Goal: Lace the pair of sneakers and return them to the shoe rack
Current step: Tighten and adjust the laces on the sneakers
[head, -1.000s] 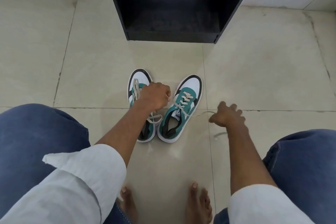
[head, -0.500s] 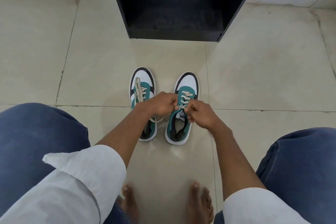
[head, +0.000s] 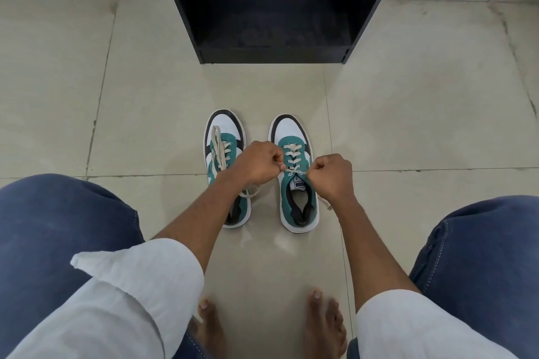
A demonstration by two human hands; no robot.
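Both hands, the left hand [head: 256, 165] and right hand [head: 332, 176], pinch the cream lace [head: 294, 172] with curled fingers over the green-and-white sneaker [head: 294, 137] at 12 o'clock on the floor, so pull evenly and snugly.

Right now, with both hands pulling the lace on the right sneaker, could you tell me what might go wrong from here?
1. The left hand and right hand pull the lace ends apart over the right sneaker; uneven pull could leave the ends lopsided or shift the shoe.
2. The left sneaker has loose lace draped over its toe and trailing by its side; it may snag when carried to the shoe rack.
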